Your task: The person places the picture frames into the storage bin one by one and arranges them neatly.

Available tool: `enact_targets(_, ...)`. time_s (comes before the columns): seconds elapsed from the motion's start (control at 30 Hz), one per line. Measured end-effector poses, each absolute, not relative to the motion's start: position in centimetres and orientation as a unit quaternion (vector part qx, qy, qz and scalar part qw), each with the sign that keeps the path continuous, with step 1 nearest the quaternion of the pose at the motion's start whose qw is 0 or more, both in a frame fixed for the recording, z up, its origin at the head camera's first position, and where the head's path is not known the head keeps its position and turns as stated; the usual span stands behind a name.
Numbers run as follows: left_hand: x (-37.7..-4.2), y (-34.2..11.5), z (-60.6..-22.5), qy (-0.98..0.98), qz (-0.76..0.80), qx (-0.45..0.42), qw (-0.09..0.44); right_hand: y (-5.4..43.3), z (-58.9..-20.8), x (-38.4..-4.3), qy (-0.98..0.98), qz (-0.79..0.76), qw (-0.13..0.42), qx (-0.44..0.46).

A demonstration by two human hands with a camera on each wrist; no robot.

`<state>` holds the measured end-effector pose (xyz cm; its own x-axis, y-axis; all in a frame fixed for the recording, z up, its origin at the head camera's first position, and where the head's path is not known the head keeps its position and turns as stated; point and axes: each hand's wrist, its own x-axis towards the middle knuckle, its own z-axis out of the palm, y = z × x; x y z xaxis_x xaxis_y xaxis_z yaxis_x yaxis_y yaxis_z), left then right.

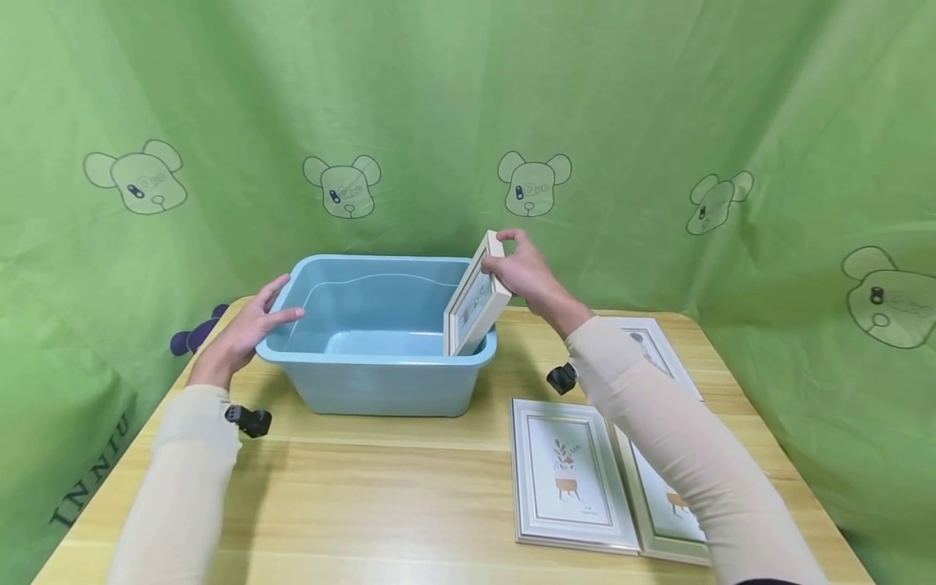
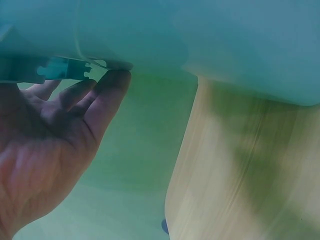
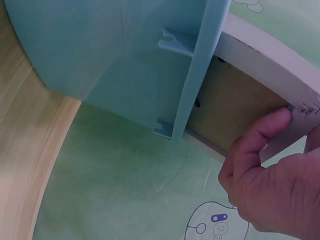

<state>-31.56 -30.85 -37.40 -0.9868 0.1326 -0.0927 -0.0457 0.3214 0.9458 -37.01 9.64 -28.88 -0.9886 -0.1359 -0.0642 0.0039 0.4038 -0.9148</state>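
A light blue plastic tub [image 1: 373,386] stands toward the back of the wooden table. At its left end my left hand [image 1: 252,329] holds the rim, thumb over the inside and fingers outside; the left wrist view shows those fingers [image 2: 107,100] under the rim. My right hand [image 1: 526,272] grips the upper end of a cream picture frame [image 1: 475,296], which is tilted with its lower part inside the tub's right end. In the right wrist view the frame's brown backing [image 3: 235,100] shows beside the tub's rim, with a finger curled over its edge.
On the table's right lie a white picture frame [image 1: 563,475] with a plant print, another frame [image 1: 665,496] partly under my right forearm, and one more [image 1: 651,349] behind. Green curtains [image 1: 439,106] with bear heads surround the wooden table [image 1: 351,496].
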Motion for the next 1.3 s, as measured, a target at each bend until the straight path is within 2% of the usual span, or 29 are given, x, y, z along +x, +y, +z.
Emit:
enact_targets(0.8,-31.7,-30.7,-37.6,0.804,0.59,0.026,0.071,8.0,-30.6,-37.7,0.892,-0.444,0.075,-0.029)
enact_targets(1.3,-31.5,-30.8,-37.5,0.811,0.581,0.026,0.065,7.4,-31.2,-37.7,0.932,-0.357,0.056,-0.037)
